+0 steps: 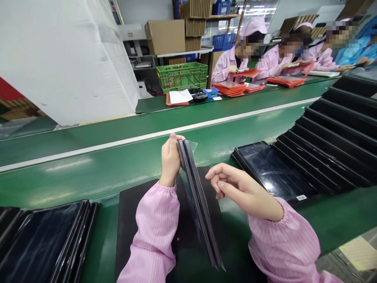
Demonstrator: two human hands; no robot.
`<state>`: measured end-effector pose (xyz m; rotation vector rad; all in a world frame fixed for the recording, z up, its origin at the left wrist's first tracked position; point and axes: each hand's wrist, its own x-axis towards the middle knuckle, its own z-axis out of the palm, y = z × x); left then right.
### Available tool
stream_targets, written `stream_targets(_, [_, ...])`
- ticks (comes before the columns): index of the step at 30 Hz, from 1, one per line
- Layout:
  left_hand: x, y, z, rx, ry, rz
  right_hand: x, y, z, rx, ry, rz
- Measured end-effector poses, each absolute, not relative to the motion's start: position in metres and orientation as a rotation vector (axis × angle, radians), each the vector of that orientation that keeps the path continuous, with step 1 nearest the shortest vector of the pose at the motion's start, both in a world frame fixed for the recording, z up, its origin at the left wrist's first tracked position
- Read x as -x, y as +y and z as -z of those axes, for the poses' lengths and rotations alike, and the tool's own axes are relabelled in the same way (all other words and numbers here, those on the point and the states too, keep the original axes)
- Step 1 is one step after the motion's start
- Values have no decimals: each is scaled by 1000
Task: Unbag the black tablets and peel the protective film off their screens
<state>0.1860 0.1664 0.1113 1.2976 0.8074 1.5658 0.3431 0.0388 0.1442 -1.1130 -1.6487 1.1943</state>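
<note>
My left hand grips the top end of two thin dark grey tablets, held on edge and pressed together, with their lower ends pointing toward me. A clear plastic film sticks out past their top edge. My right hand is just to the right of the tablets, not touching them, with its fingers curled against the thumb and nothing visible in them. Pink ribbed sleeves cover both forearms. A black mat lies beneath the tablets.
Black glossy tablets stand in a leaning row at right, with one lying flat beside it. Another stack sits at lower left. Beyond the green conveyor belt, several co-workers in pink handle orange-covered items.
</note>
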Motion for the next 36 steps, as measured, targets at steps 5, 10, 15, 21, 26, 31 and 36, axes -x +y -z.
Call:
stream_targets(5, [-189,157,-116,-1327,793,-1540,-343,39,-145,1120,-1616,-1173])
stream_targets(10, [-190,153,-120,-1361,785,-1518,-342,38,-148,1104,-1607,-1161])
stream_targets(15, [-191,150,-120,-1377,750,-1521,-341,39,-148,1059,-1578,-1188])
stream_targets(21, [-192,148,-120,-1381,749,-1518,-339,38,-146,990,-1555,-1242])
stream_targets(26, [-193,146,-121,-1412,742,-1513,-340,38,-140,920,-1555,-1269])
stream_targets(31, [-192,142,-123,-1451,732,-1505,-340,36,-138,926,-1573,-1240])
stream_targets(36, [-193,134,-125,-1539,726,-1519,-330,29,-142,1019,-1614,-1098])
